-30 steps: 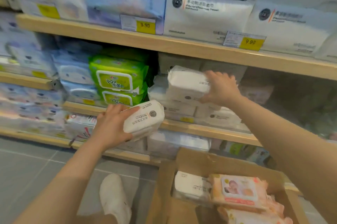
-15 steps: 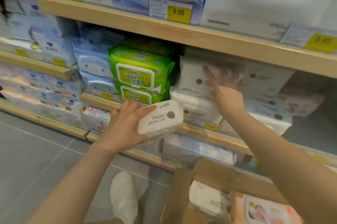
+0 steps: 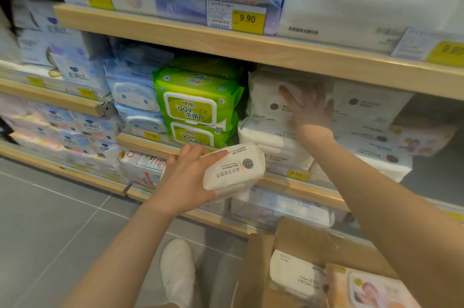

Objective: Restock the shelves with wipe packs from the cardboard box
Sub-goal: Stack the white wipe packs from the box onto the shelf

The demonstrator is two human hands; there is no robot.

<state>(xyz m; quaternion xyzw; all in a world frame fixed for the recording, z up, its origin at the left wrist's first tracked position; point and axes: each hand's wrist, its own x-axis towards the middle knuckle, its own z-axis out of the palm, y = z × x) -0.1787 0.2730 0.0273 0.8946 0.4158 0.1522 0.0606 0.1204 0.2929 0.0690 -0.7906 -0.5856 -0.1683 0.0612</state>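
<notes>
Hands are working apart: the right hand (image 3: 310,109) is reaching up at about one o'clock, fingers spread and blurred, palm lying flat against the white stack (image 3: 270,119) on the middle shelf (image 3: 308,186). The left hand (image 3: 187,179) is gripping a white pack (image 3: 234,169) from its left side, thumb over the top edge, holding it tilted just in front of the shelf lip, at about seven o'clock from the stack.

Risk is sitting mostly with that stack: the packs are soft and piled unevenly, so a push from the spread hand may be tipping the top one forward off the shelf or shoving it into the green packs (image 3: 198,104) at nine o'clock. The held pack is caught by one side only, so it could be slipping if the grip loosens while attention is on the other hand.

More packs are waiting in the box (image 3: 261,270) at five o'clock, a white one and a pink one showing. A white shoe (image 3: 178,270) is standing on the floor at six o'clock.
</notes>
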